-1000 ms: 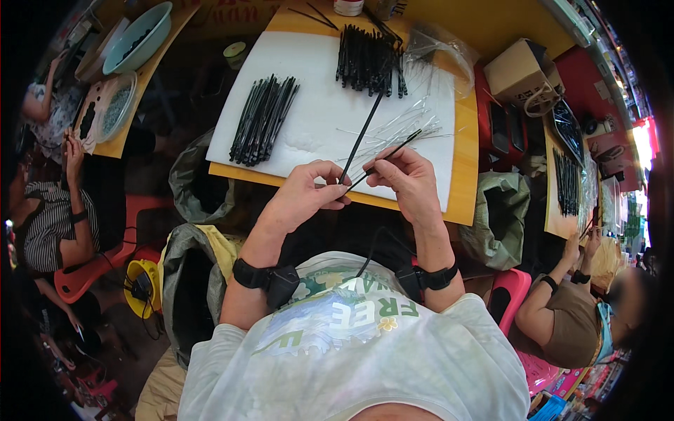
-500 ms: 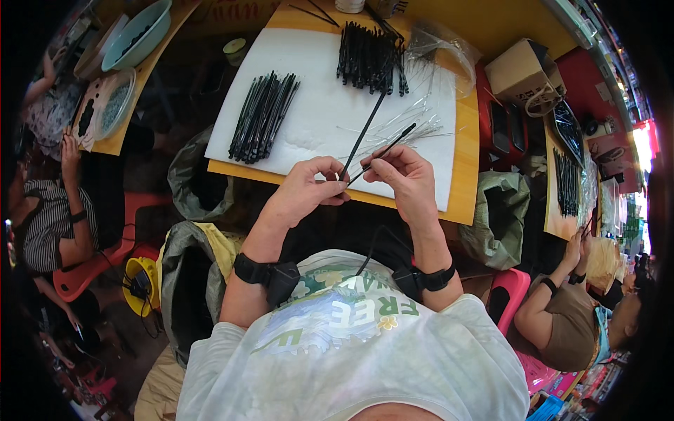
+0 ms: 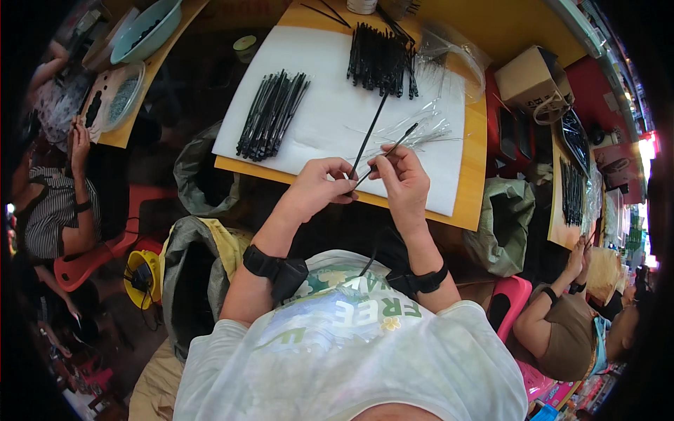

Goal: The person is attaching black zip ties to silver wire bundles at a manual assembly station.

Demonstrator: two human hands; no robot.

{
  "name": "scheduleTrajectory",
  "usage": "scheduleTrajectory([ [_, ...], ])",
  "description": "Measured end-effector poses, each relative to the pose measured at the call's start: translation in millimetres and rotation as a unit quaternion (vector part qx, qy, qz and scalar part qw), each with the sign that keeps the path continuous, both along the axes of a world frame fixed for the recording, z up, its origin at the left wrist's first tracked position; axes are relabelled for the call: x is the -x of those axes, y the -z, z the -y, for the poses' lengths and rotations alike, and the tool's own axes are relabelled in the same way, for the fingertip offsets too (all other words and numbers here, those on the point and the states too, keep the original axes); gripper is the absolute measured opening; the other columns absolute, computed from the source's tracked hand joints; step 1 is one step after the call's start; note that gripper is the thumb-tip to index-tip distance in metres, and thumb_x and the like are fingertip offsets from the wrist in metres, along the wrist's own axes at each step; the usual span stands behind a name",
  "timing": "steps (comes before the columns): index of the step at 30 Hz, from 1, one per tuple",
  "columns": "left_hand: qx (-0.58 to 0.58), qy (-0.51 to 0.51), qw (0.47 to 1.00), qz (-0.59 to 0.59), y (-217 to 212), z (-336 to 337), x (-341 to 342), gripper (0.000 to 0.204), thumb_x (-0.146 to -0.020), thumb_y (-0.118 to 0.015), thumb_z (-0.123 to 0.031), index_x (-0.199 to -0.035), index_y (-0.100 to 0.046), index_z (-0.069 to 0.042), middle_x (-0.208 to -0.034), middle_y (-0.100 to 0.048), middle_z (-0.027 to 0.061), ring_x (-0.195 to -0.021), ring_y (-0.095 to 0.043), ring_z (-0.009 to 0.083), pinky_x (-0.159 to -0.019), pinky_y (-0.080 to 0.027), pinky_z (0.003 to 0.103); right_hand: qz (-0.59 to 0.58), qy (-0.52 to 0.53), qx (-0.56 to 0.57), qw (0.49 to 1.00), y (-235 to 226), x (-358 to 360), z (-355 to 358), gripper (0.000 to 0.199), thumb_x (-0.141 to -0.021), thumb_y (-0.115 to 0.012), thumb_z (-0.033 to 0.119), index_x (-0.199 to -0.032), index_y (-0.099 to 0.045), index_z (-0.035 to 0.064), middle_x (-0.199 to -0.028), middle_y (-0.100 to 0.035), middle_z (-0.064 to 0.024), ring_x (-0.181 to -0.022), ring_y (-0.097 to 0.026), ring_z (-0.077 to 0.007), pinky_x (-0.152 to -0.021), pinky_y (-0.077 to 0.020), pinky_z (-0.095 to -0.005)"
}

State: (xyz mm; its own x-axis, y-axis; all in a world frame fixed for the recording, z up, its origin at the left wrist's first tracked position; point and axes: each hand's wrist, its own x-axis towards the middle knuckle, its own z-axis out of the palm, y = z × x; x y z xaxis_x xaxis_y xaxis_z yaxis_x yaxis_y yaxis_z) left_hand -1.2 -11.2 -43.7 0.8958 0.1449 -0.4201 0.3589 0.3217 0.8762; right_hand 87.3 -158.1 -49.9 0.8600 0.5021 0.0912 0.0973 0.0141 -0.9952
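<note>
In front of me, just past the table's near edge, my left hand (image 3: pixel 319 188) pinches the lower end of a long thin black rod (image 3: pixel 369 133), which leans up toward the far pile. My right hand (image 3: pixel 403 184) grips a second thin black length (image 3: pixel 401 139) between thumb and fingers. This one slants up past my right fingers, and its lower end meets the left fingertips. Whether the two lengths are joined there, I cannot tell. A neat bundle of black rods (image 3: pixel 272 116) lies on the white foam sheet (image 3: pixel 319 126) at left; another pile (image 3: pixel 381 59) lies farther back.
Thin clear strands (image 3: pixel 428 130) spread over the sheet's right side beside a clear plastic bag (image 3: pixel 456 52). The wooden table (image 3: pixel 474 179) has open sacks (image 3: pixel 502 224) around it. Other people work at left and right. A cardboard box (image 3: pixel 531 77) stands at right.
Both hands keep their hold on the black lengths. My right fingers have shifted slightly up and curled more. The whole view has moved a little, so the table appears farther right.
</note>
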Motion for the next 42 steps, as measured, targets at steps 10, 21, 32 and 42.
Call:
scheduleTrajectory([
  [10,-0.046,-0.178,0.983,0.023,-11,-75,-68,0.029,-0.082,-0.063,-0.005,-0.108,-0.053,0.003,-0.091,-0.062,0.0091,-0.082,-0.067,0.0211,-0.063,-0.051,0.023,0.171,0.124,0.165,0.964,36,-55,46,0.031,-0.084,-0.061,0.009,-0.113,-0.057,0.0011,-0.095,-0.063,-0.0095,-0.074,-0.054,-0.0167,-0.07,-0.0451,-0.0282],
  [21,-0.37,-0.122,0.92,-0.042,40,-129,-197,0.025,-0.074,-0.066,-0.008,-0.097,-0.064,0.002,-0.079,-0.065,0.0131,-0.061,-0.062,0.0168,-0.054,-0.051,0.028,0.207,0.114,0.145,0.961,46,-55,47,0.018,-0.08,-0.059,0.0,-0.098,-0.061,0.0,-0.091,-0.062,-0.0127,-0.073,-0.057,-0.0241,-0.068,-0.0473,-0.0317],
  [32,-0.543,0.028,0.827,-0.139,-26,-134,-94,0.012,-0.076,-0.06,-0.007,-0.082,-0.062,0.003,-0.059,-0.059,0.0084,-0.051,-0.059,0.0156,-0.05,-0.048,0.027,0.214,0.118,0.135,0.96,43,-59,47,0.015,-0.08,-0.058,-0.003,-0.095,-0.062,0.0002,-0.09,-0.062,-0.0132,-0.077,-0.059,-0.0261,-0.068,-0.0483,-0.0315],
  [42,-0.366,-0.033,0.93,-0.018,-3,-128,-153,0.016,-0.078,-0.06,-0.009,-0.077,-0.06,0.007,-0.064,-0.062,0.0111,-0.055,-0.062,0.0165,-0.054,-0.052,0.026,0.223,0.124,0.146,0.956,45,-57,45,0.011,-0.083,-0.058,0.0,-0.094,-0.063,-0.0004,-0.089,-0.063,-0.0096,-0.073,-0.057,-0.0172,-0.064,-0.0453,-0.0248],
])
